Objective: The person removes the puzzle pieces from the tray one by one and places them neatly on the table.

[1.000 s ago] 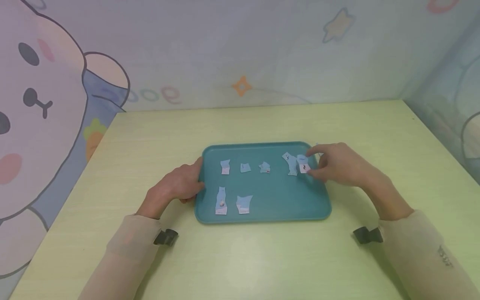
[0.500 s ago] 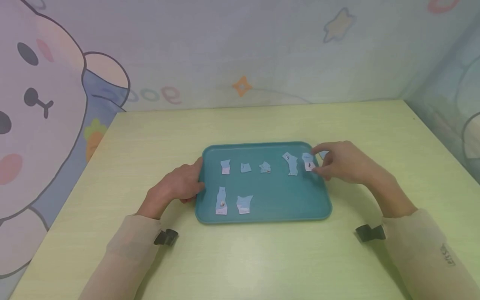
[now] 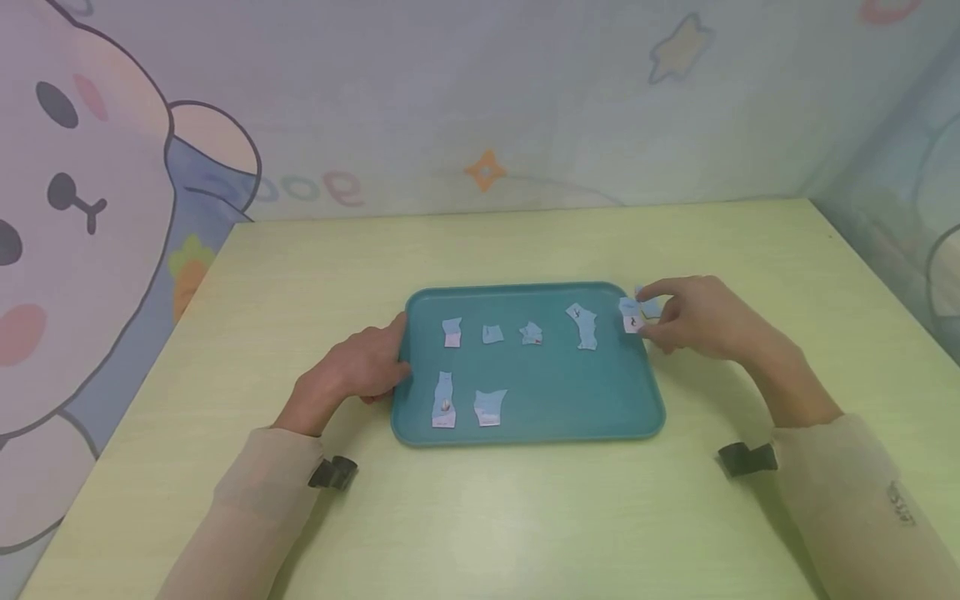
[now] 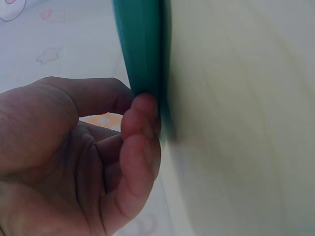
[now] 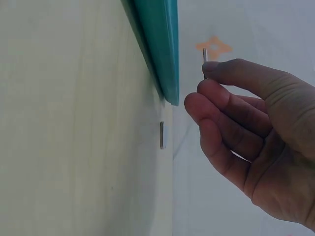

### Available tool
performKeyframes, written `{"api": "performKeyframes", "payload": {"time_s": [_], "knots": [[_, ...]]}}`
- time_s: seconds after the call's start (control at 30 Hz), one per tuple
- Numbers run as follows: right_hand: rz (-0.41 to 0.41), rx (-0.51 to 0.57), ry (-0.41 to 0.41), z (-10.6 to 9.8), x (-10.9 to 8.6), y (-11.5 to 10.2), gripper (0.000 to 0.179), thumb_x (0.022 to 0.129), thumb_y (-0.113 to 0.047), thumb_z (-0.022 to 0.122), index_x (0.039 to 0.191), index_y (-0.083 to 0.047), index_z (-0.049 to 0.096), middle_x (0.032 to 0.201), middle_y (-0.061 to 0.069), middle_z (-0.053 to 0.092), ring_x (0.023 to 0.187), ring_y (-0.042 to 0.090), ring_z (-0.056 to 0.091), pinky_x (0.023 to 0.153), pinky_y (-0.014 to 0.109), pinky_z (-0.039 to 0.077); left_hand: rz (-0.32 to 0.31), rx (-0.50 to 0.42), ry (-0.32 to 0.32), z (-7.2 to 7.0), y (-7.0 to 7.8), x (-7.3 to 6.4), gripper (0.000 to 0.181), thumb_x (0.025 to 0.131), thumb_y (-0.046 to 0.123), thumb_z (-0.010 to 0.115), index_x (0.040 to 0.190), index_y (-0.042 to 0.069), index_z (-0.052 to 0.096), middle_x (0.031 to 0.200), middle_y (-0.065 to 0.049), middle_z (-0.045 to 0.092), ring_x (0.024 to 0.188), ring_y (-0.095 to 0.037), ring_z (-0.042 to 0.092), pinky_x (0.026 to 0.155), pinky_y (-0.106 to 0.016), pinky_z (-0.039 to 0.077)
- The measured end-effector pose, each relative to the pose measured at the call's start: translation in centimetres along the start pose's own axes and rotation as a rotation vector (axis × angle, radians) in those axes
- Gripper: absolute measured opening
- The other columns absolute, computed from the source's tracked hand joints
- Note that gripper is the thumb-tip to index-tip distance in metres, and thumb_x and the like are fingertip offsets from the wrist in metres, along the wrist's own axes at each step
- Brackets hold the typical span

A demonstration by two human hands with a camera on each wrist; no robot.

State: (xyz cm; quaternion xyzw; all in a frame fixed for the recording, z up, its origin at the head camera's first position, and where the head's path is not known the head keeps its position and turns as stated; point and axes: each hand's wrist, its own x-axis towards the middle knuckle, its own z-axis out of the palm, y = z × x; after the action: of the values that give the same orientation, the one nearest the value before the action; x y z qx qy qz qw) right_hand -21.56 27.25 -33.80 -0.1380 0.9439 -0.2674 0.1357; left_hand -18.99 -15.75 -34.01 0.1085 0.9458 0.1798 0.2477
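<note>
At the teal tray's left rim, my left hand holds the edge, thumb on the rim and the other fingers lower down; the left wrist view shows the fingertips at the tray side. My right hand pinches a light-blue and pinkish-white puzzle piece between thumb and finger, over the tray's right rim. Edge-on in the right wrist view, this thin piece is raised above the tray. Just beyond it, partly behind my right fingers, another blue piece lies on the table.
Several more puzzle pieces are spread on the tray: a long branching one at upper right, small ones along the back, and two near the front left. The pale yellow table meets a cartoon-printed wall behind.
My right hand has carried the pinched puzzle piece rightward, away from beside the branching piece to the tray's right rim. My left hand and the tray have stayed in place.
</note>
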Motion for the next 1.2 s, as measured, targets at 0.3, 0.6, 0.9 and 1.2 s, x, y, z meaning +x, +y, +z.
{"api": "performKeyframes", "payload": {"time_s": [0.3,0.6,0.9,1.2], "knots": [[0.036,-0.004,-0.002,-0.2,0.4,0.6,0.053,0.098,-0.025,0.073,0.143,-0.002,0.059,0.079,0.003,0.073,0.075,0.021,0.066,0.066,0.036,0.050,-0.003,0.000,0.001,-0.1,0.0,0.0,0.060,0.100,0.006,0.047,0.153,-0.005,0.022,0.061,-0.004,0.049,0.050,-0.016,0.048,0.052,-0.028,0.040],[0.024,-0.064,0.019,-0.8,0.6,1.8,0.056,0.098,-0.024,0.072,0.145,0.000,0.057,0.075,0.000,0.074,0.073,0.019,0.067,0.069,0.036,0.047,-0.001,0.000,0.006,-0.1,-0.1,-0.1,0.057,0.099,0.006,0.046,0.150,-0.005,0.025,0.060,-0.004,0.049,0.050,-0.017,0.048,0.052,-0.028,0.039],[0.021,-0.100,0.033,-1.6,0.9,4.0,0.057,0.099,-0.027,0.070,0.145,0.002,0.055,0.074,-0.002,0.074,0.073,0.017,0.066,0.072,0.036,0.047,-0.007,0.013,0.003,0.1,0.0,0.1,0.055,0.099,0.007,0.047,0.149,-0.005,0.026,0.059,-0.003,0.048,0.049,-0.016,0.048,0.052,-0.028,0.038],[0.038,-0.097,0.041,-2.2,1.2,5.2,0.058,0.098,-0.026,0.070,0.144,0.006,0.054,0.071,0.000,0.071,0.072,0.018,0.062,0.069,0.036,0.046,-0.005,0.015,0.009,0.0,0.1,0.0,0.048,0.098,0.006,0.047,0.142,-0.003,0.030,0.060,-0.004,0.048,0.050,-0.017,0.048,0.053,-0.028,0.038]]}}
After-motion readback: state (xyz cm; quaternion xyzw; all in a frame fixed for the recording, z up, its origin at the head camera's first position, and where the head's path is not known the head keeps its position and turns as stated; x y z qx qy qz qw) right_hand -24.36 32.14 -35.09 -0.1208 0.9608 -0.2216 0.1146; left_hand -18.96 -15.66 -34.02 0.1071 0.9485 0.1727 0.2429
